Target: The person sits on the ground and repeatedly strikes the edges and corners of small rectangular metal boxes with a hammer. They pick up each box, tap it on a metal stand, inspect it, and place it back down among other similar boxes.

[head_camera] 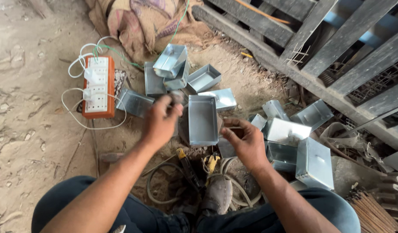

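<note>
Above an open metal box [202,119], left hand [161,122] pinching something small, perhaps metal; right hand [246,142] half-curled, empty.

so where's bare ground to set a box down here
Bare dirt lies left of the orange socket board. It is crowded ahead of the left hand and right hand, among the metal boxes, and by the cables.

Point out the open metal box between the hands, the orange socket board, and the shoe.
open metal box [202,121], head view, inner floor.
orange socket board [98,86], head view, white face.
shoe [218,194], head view, toe top.
</note>
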